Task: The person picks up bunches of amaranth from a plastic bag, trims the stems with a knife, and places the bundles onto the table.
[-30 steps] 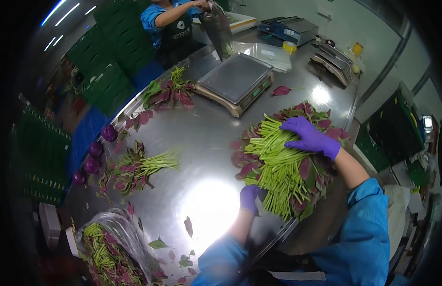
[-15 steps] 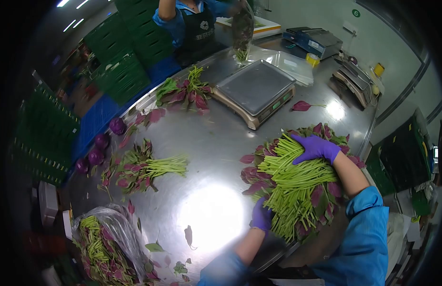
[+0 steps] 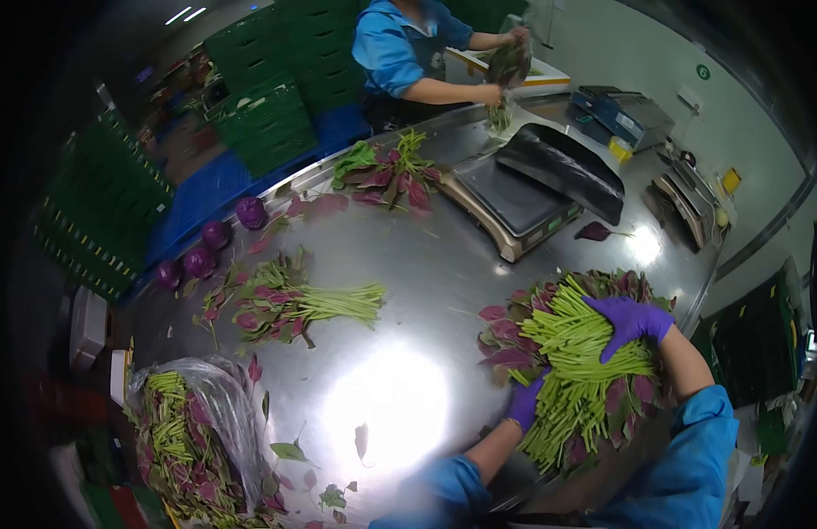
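A large pile of red amaranth (image 3: pixel 585 353), with green stems and purple leaves, lies on the metal table at the right. My right hand (image 3: pixel 630 326), in a purple glove, rests over the top of the stems with its fingers spread. Against the pile's left side is my left hand (image 3: pixel 526 402), also gloved; it grips the stems there, its fingertips partly hidden by them. A smaller amaranth bunch (image 3: pixel 311 301) lies apart at the table's middle left.
A scale (image 3: pixel 514 207) carries a black glossy tray-like thing (image 3: pixel 563 167). Across the table a co-worker (image 3: pixel 395 53) holds bagged greens (image 3: pixel 509 66). Purple cabbages (image 3: pixel 199 262) line the left edge. An open plastic bag (image 3: pixel 219 397) of amaranth lies at front left.
The view has shifted, moving the scene rightward and down. The black tray-like thing now lies on the formerly bare scale. The co-worker's bagged greens are lower. My hands remain at the pile.
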{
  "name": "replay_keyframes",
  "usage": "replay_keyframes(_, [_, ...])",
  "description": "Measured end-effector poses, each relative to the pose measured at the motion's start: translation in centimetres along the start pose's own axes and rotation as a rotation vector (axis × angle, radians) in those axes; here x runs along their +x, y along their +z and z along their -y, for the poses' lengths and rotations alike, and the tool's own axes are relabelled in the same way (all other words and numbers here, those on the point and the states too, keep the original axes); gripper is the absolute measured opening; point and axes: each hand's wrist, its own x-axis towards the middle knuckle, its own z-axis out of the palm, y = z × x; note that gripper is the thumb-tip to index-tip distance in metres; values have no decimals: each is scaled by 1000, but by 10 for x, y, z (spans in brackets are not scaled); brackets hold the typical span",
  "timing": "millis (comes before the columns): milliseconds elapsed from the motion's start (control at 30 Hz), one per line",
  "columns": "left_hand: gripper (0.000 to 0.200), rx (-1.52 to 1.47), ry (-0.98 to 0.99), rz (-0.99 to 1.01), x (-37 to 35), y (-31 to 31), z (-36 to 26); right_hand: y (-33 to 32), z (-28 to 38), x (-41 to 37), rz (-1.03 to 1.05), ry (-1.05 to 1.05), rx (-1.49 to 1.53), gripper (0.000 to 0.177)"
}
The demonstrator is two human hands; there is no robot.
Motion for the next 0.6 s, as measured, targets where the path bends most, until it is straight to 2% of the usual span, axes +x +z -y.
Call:
replay_keyframes(33, [36,-49,104,64,5,4,6,8,-8,2,-66,-34,2,118])
replay_keyframes(67, [36,-56,114,68,11,-2,9,14,-11,4,-131,-67,2,117])
replay_keyframes(133, [36,-42,-98,130,20,-12,9,19,-7,7,-189,-84,-73,114])
replay_keyframes(200, [38,-95,-90,129,19,-16,14,18,10,10,-139,43,-99,109])
replay_keyframes(267, [36,308,260,252,21,-19,16,22,21,14,-185,51,-180,104])
replay_keyframes(300, [36,-272,-97,299,23,-31,8,23,24,17,-184,49,-177,103])
replay_keyframes(333, [36,-270,-101,318,25,-40,-5,22,28,20,-188,44,-176,102])
replay_keyframes(400, [34,-527,-38,778,33,-62,-25,22,50,27,-155,90,-150,102])
replay_keyframes(433, [34,-522,-42,786,40,-77,-41,22,63,32,-125,189,-109,103])
replay_keyframes(500, [31,144,-139,440,49,-106,-82,11,98,44,-27,339,-33,108])
replay_keyframes(567, [28,780,187,578,38,-100,-153,15,115,66,-53,334,34,105])
replay_keyframes(600, [28,848,143,631,52,-111,-182,15,122,76,-73,336,93,104])
